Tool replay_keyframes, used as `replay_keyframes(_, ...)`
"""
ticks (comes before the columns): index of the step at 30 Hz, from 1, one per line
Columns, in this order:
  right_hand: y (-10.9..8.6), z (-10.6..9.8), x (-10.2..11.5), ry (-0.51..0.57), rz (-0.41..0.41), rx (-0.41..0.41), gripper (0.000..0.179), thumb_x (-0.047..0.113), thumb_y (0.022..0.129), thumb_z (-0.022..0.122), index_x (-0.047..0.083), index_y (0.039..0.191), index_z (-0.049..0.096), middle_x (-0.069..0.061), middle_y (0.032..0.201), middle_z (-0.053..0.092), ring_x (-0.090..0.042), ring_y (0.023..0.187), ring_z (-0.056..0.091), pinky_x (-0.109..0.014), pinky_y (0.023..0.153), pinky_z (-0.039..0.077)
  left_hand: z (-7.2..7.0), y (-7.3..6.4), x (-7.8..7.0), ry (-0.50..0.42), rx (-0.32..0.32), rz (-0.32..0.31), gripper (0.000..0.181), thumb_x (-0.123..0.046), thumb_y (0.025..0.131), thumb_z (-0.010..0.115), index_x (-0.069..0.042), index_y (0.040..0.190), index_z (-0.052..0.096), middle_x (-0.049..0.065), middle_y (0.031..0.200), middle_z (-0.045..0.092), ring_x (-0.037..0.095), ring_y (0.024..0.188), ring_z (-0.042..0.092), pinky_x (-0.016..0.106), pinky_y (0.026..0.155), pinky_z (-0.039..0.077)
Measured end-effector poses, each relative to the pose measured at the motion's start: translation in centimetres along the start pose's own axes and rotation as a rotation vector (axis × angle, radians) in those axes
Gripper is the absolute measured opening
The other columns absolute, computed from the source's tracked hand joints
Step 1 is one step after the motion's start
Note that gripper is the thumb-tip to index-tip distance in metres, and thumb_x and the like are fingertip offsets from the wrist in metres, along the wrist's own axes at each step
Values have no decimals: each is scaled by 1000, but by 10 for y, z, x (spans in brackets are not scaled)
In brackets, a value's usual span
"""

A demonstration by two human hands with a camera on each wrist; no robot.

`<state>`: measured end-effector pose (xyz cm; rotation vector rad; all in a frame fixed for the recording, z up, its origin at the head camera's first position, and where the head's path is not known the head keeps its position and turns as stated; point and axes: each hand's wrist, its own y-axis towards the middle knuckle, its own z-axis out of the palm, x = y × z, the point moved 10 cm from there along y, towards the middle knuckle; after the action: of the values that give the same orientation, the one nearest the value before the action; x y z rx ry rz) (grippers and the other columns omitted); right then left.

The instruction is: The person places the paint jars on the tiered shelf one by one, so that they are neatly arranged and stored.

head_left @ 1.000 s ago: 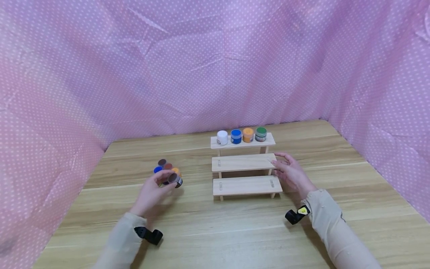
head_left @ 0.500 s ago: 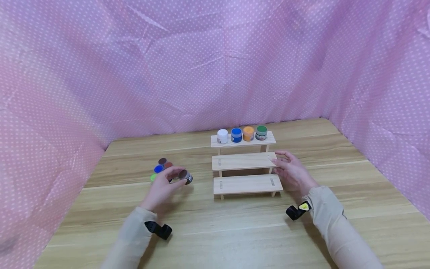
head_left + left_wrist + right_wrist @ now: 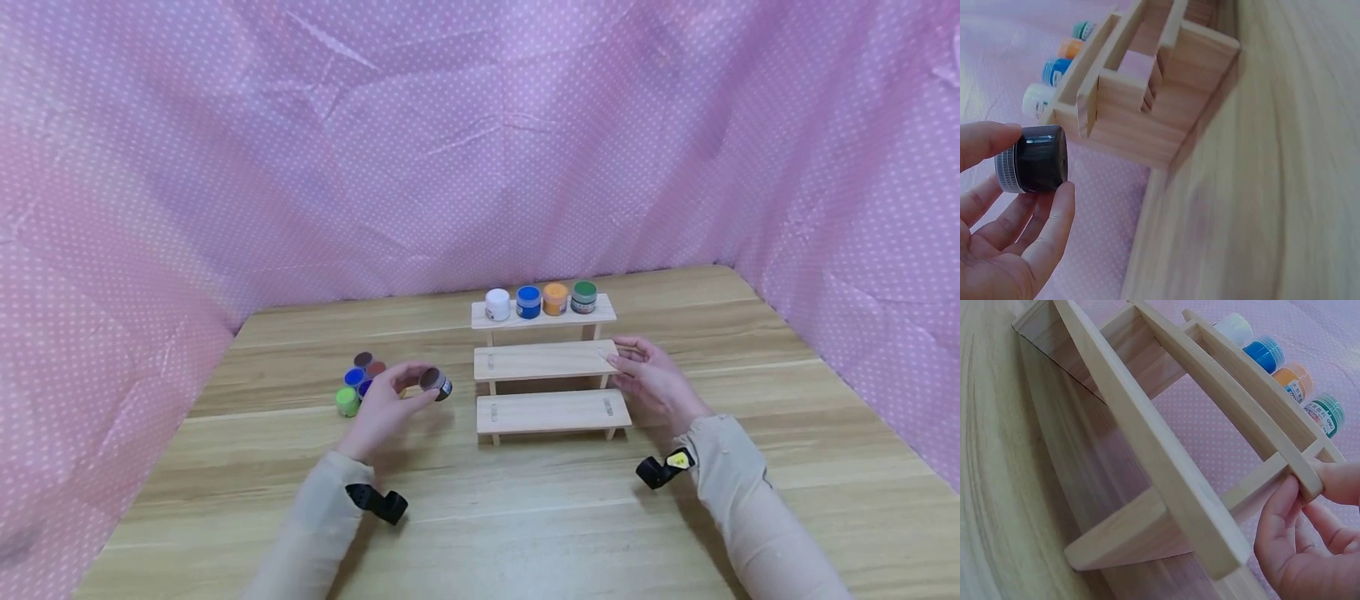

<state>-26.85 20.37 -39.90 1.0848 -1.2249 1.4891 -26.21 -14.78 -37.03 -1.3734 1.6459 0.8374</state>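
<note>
My left hand [image 3: 386, 408] pinches a small dark paint jar [image 3: 1042, 159] between thumb and fingers, raised over the table just left of the rack. The jar is tilted, its dark brown lid [image 3: 431, 379] showing in the head view. With thumb and fingers, my right hand [image 3: 1310, 540] grips the right end of the middle shelf [image 3: 543, 361] on the three-step wooden rack. On the top shelf stand a white jar [image 3: 497, 305], a blue jar [image 3: 528, 302], an orange jar [image 3: 555, 299] and a green jar [image 3: 583, 297]. The middle and bottom shelf [image 3: 551, 412] hold no jars.
Left of the rack several more paint jars cluster on the wooden table [image 3: 525, 517], among them a light green jar [image 3: 347, 402], a blue-lidded jar [image 3: 354, 378] and a red-brown one [image 3: 376, 369]. My left hand partly hides this group. A pink dotted cloth [image 3: 480, 150] hangs behind.
My left hand has carried the dark jar rightward and slightly away, from over the jar cluster toward the rack, uncovering the light green jar. My right hand keeps its grip on the middle shelf.
</note>
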Motion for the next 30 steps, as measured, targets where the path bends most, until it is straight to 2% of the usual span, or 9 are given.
replay_keyframes(4, 1, 0, -1, 23, -13, 4, 40, 10, 91, 58, 8, 127, 40, 9, 96, 54, -1, 81, 56, -15, 74, 51, 5, 4, -11, -30, -20, 5, 43, -19, 82, 71, -13, 122, 57, 5, 122, 60, 24, 121, 51, 50, 108, 33)
replay_keyframes(9, 1, 0, -2, 48, -13, -4, 39, 11, 90, 60, 10, 125, 41, 9, 96, 54, -1, 80, 55, -14, 72, 51, 13, 9, -23, -73, -55, 7, 42, -19, 80, 72, -16, 120, 59, 4, 122, 60, 22, 121, 51, 48, 108, 35)
replay_keyframes(14, 1, 1, -6, 69, -5, -10, 37, 9, 90, 59, 11, 123, 43, 9, 94, 55, -2, 79, 56, -15, 71, 51, 22, 15, -35, -108, -92, 61, 40, -15, 80, 72, -13, 119, 59, 7, 120, 62, 22, 118, 53, 46, 106, 38)
replay_keyframes(16, 1, 1, -7, 68, -4, -10, 44, 9, 91, 58, 7, 130, 39, 9, 95, 54, -1, 79, 56, -15, 72, 52, 27, 19, -40, -117, -98, 88, 40, -15, 80, 72, -11, 119, 59, 7, 119, 62, 22, 116, 54, 44, 106, 38)
replay_keyframes(18, 1, 0, -6, 66, -2, -17, 50, 9, 91, 57, 4, 135, 34, 8, 95, 54, -1, 78, 56, -14, 71, 51, 33, 23, -47, -128, -93, 112, 41, -15, 81, 71, -10, 119, 59, 6, 119, 61, 22, 116, 54, 43, 106, 38)
replay_keyframes(21, 1, 0, -4, 44, -13, -17, 58, 10, 92, 55, 0, 141, 26, 8, 96, 53, -1, 78, 55, -14, 72, 51, 45, 28, -57, -161, -71, 117, 39, -16, 81, 71, -13, 119, 60, 3, 119, 61, 20, 115, 54, 42, 105, 38)
replay_keyframes(26, 1, 1, -2, 21, -23, -5, 58, 9, 92, 55, -2, 141, 24, 9, 97, 54, -1, 81, 55, -14, 73, 51, 68, 35, -68, -219, -16, 109, 38, -14, 81, 71, -17, 118, 60, 1, 118, 60, 17, 113, 54, 39, 99, 45)
replay_keyframes(30, 1, 1, -3, 32, -19, -6, 57, 9, 92, 54, -1, 140, 25, 10, 96, 54, -1, 81, 55, -14, 74, 51, 83, 39, -76, -200, 7, 140, 38, -13, 82, 70, -14, 118, 60, 1, 116, 61, 17, 112, 54, 36, 96, 48)
